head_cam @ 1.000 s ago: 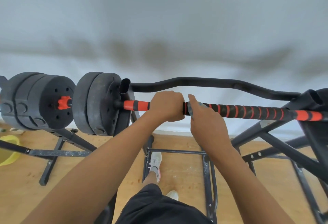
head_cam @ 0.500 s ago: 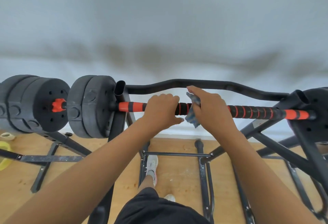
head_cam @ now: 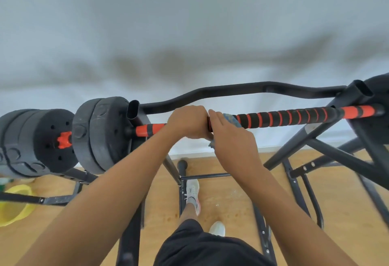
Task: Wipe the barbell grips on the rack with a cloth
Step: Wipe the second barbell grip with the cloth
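Head view shows the barbell [head_cam: 284,118] lying across the black rack [head_cam: 311,139]. Left hand [head_cam: 187,122] grips its striped grip with curled fingers. Right hand [head_cam: 231,137] presses a blue cloth [head_cam: 231,118] (mostly hidden) around the bar, just beside the left.

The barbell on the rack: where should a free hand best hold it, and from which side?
Probably the striped foam grip right of the cloth, taken from above with fingers curled over. The barbell lies level across the rack, and that round stretch is bare. The left hand grips the part beside the plates.
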The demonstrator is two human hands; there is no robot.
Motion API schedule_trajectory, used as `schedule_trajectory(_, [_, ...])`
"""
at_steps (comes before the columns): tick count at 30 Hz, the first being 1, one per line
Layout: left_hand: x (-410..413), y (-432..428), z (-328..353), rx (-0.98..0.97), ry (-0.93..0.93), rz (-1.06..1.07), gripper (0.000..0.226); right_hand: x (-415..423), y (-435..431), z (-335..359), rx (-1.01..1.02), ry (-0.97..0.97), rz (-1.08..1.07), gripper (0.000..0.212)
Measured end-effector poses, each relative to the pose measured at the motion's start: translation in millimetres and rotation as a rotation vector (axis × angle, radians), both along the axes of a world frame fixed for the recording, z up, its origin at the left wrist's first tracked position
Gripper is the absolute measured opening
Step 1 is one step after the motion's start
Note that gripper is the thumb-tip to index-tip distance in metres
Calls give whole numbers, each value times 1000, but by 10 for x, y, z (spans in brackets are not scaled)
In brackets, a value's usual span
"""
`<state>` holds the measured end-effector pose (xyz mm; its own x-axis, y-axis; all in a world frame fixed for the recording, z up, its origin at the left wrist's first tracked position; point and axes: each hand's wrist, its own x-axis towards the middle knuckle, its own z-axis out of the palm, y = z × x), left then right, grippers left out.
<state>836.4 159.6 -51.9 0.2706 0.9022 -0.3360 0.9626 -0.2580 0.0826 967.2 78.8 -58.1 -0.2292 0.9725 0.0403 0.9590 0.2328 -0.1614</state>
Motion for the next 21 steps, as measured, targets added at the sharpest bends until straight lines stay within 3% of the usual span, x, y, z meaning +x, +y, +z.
schedule_trajectory(3, [-91, 179, 165, -551, -298, 98, 29, 39, -50, 89, -32, 0, -11, 71])
schedule_trajectory(5, [-125, 201, 198, -629, -409, 121, 28, 69, -126, 129, -51, 6, -12, 69])
schedule_trajectory(7, [-110, 149, 179, -476, -384, 101, 38, 143, -141, 103, -62, 18, 30, 72])
schedule_trajectory(10, [-65, -103, 109, 23, -94, 34, 59, 318, 9, 147, -112, 170, 59, 61])
schedule_trajectory(13, [59, -396, -113, 405, -14, -28, 50, 449, 261, 326, -49, 243, 21, 38])
schedule_trajectory(16, [153, -487, -381, 611, -85, -21, 40, 426, 502, 365, -124, 251, -33, 18])
schedule_trajectory(18, [158, -447, -479, 709, -139, -8, 32, 333, 526, 317, -188, 114, -4, 12])
schedule_trajectory(21, [167, -410, -485, 736, -155, 11, 35, 233, 429, 195, -79, -22, 23, 11])
